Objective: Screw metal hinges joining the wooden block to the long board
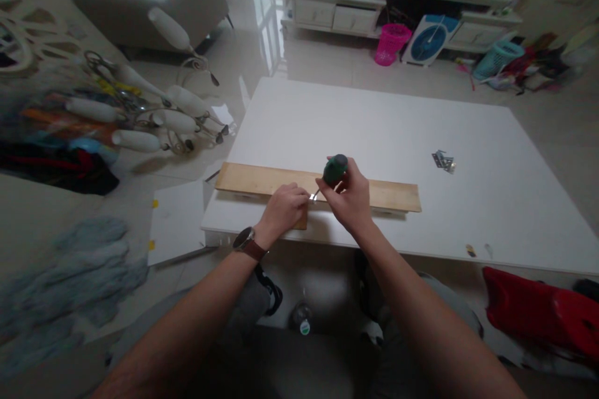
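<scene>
A long wooden board (393, 194) lies along the near edge of a white table (374, 131). My right hand (349, 199) is closed round a screwdriver with a green handle (336, 169), its tip pointing down-left at a small metal piece on the board. My left hand (285, 207), with a watch on the wrist, rests on the board with its fingers curled and pinched at that small metal piece (312, 197) beside the tip. What the left fingers grip is too small to name surely.
Several small metal brackets (443, 161) lie on the table to the right. A chandelier with white glass shades (154, 115) lies on the floor at left. A red object (538, 312) sits low right. A pink basket (392, 43) and a fan (430, 40) stand far back.
</scene>
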Available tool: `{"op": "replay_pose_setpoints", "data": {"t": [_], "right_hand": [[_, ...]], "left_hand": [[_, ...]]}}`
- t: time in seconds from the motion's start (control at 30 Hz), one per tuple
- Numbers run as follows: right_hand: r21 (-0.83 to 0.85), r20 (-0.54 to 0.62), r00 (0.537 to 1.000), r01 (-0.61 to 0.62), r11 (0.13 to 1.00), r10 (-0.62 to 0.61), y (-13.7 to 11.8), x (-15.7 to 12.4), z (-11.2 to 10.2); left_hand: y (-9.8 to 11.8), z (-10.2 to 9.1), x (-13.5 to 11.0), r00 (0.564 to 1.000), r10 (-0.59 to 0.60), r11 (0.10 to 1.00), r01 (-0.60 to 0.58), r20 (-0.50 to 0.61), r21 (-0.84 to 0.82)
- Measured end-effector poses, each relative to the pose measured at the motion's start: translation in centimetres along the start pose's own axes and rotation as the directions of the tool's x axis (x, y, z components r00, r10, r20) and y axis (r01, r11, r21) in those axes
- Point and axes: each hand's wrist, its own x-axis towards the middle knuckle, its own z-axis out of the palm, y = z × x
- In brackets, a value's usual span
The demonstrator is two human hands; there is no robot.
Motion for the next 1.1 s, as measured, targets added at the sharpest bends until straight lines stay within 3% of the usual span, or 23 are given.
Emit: {"op": "replay_pose_setpoints", "data": {"t": [0.13, 0.33, 0.57, 0.8, 1.1], "right_hand": [[0.007, -0.016, 1.000, -0.005, 1.000, 0.005, -0.08, 0.01, -0.09], [0.069, 0.063, 0.998, -0.005, 0.998, 0.001, -0.27, -0.18, -0.26], [0.035, -0.026, 1.000, 0.018, 0.999, -0.017, -0.13, -0.07, -0.17], [0.125, 0.086, 0.996, 0.008, 0.992, -0.019, 0.18, -0.12, 0.03], [0.036, -0.036, 0.999, 0.013, 0.999, -0.012, 0.36, 0.11, 0.06]], "left_hand": [[0.07, -0.05, 0.03, 1.000, -0.001, 1.000, 0.001, -0.001, -0.001], [0.32, -0.25, 0.08, 1.000, -0.003, 1.000, 0.003, 0.006, 0.004], [0.13, -0.08, 0.04, 1.000, -0.007, 1.000, 0.007, -0.001, -0.017], [0.37, -0.35, 0.06, 1.000, -0.023, 1.000, 0.023, 0.019, 0.010], [0.21, -0.07, 0.15, 1.000, -0.011, 1.000, 0.011, 0.016, -0.006]]}}
